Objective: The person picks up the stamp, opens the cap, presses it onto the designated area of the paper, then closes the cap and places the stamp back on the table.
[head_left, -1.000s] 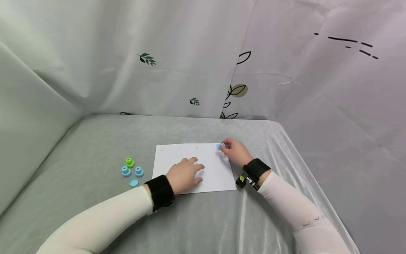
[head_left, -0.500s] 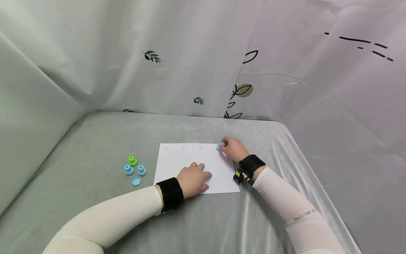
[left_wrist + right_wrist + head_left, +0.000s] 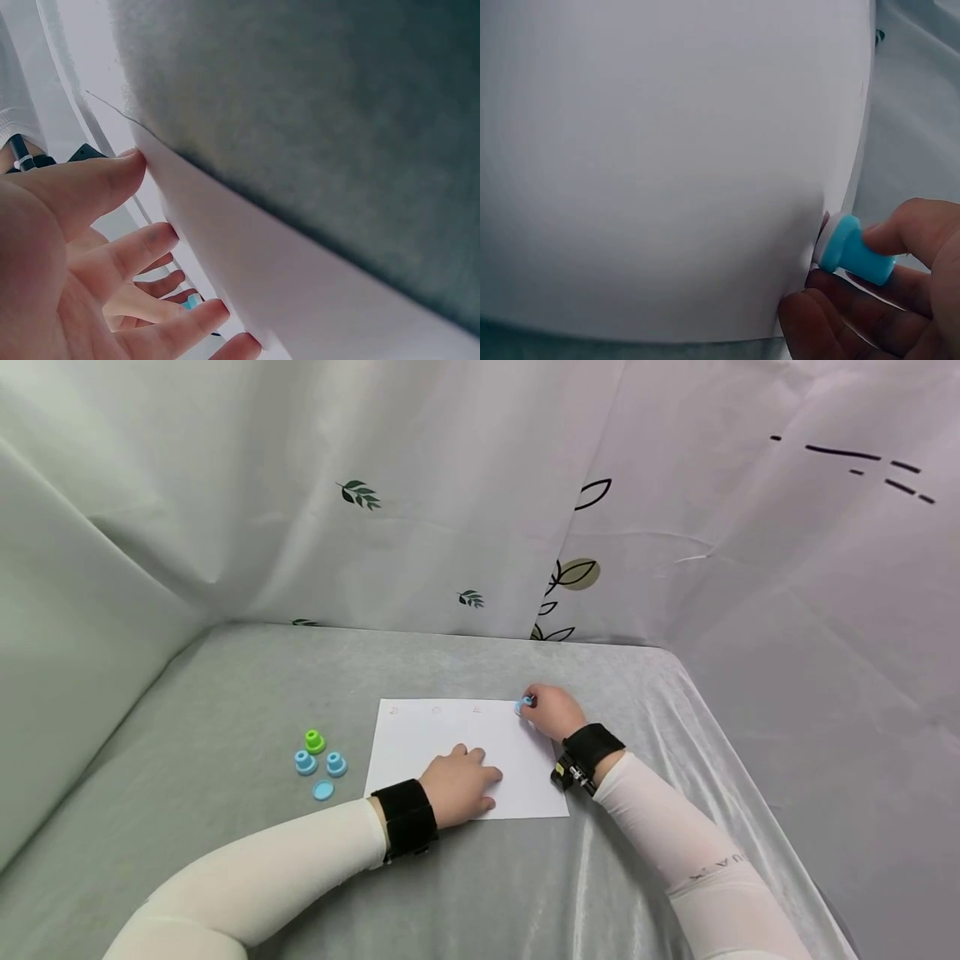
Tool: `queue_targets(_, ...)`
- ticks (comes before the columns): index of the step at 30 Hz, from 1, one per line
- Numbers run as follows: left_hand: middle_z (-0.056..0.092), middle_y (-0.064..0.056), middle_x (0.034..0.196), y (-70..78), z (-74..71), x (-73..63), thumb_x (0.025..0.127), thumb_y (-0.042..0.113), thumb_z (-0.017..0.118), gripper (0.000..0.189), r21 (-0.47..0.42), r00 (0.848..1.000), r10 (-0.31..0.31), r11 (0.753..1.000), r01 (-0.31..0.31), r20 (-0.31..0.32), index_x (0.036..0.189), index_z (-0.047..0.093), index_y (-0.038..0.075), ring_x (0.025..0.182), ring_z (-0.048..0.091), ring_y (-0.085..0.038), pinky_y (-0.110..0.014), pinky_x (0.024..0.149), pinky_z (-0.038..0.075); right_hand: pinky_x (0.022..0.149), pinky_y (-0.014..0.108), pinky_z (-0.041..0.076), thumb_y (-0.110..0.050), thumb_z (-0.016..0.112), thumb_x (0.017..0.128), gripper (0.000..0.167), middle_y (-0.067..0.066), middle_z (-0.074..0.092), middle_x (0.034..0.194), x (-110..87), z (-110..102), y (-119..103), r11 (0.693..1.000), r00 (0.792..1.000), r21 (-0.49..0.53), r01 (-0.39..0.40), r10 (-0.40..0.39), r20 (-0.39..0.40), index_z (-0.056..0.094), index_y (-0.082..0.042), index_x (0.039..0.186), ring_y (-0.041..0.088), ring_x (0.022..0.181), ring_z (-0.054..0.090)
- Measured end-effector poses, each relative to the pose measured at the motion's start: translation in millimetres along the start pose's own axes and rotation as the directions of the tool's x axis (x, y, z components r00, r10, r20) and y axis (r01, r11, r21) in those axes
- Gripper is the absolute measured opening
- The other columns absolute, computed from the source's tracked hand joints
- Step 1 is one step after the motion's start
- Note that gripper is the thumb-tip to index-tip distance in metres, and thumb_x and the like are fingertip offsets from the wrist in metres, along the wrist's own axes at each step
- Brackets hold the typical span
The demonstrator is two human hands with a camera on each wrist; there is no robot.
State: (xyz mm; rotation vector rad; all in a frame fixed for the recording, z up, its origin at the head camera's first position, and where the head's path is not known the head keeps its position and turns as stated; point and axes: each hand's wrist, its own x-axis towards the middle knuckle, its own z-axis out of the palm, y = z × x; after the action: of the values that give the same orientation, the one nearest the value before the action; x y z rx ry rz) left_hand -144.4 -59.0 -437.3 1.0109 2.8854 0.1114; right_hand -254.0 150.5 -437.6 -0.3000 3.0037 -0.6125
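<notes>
A sheet of white paper [image 3: 412, 747] lies on the grey cloth with small reddish prints [image 3: 437, 711] along its far edge. My left hand [image 3: 459, 787] rests on the lower part of the sheet, fingers spread and fingertips against the paper in the left wrist view. At the sheet's far right corner, my right hand [image 3: 553, 713] pinches a small light-blue stamp [image 3: 866, 255] between thumb and fingers. Its pale printing end is right at the paper in the right wrist view, and other fingertips are at the sheet's edge.
Left of the paper stand a green stamp [image 3: 314, 742] and two blue stamps [image 3: 305, 762], beside a flat blue round cap [image 3: 323, 791]. Grey cloth [image 3: 247, 710] covers the table. White patterned curtains [image 3: 420, 527] hang behind and at both sides.
My left hand has shifted slightly right and nearer me, settling on the sheet. The stamp in my right hand stays at the far right corner, with its tilt slightly changed.
</notes>
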Motion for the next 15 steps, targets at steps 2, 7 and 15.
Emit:
queue_targets(2,0.062,-0.006,0.107,0.3,-0.9,0.0,0.089,0.041,0.072,0.036,-0.005,1.000,0.000,1.000,0.000,-0.002,0.121,0.070,0.026,0.091,0.054,-0.023,-0.041,0.066,0.052,0.078,0.038,0.049,-0.021,0.059,0.099,0.025,0.008,0.068,0.099,0.9,-2,-2,1.000,1.000,-0.025,0.008,-0.007,0.010,0.068,-0.005,0.116,0.021,0.082,0.060)
queue_targets(7,0.062,-0.007,0.108,0.2,-3.5,0.7,0.089,0.041,0.072,0.036,-0.013,1.000,0.005,1.000,-0.005,0.003,0.121,0.070,0.025,0.091,0.054,-0.024,-0.041,0.065,0.052,0.082,0.039,0.050,-0.018,0.058,0.101,0.021,0.009,0.070,0.100,5.7,-4,-10,0.989,0.998,-0.136,0.050,-0.044,0.049,0.072,-0.005,0.110,0.022,0.086,0.063)
queue_targets(15,0.062,-0.006,0.103,1.4,-4.8,4.5,0.086,0.040,0.075,0.036,-0.006,1.000,-0.001,1.000,0.001,0.014,0.118,0.071,0.025,0.087,0.053,-0.023,-0.039,0.062,0.051,0.082,0.040,0.052,-0.016,0.062,0.099,0.016,0.010,0.070,0.092,5.9,-8,-20,0.954,0.992,-0.275,0.123,-0.106,0.073,0.072,-0.004,0.098,0.026,0.087,0.066)
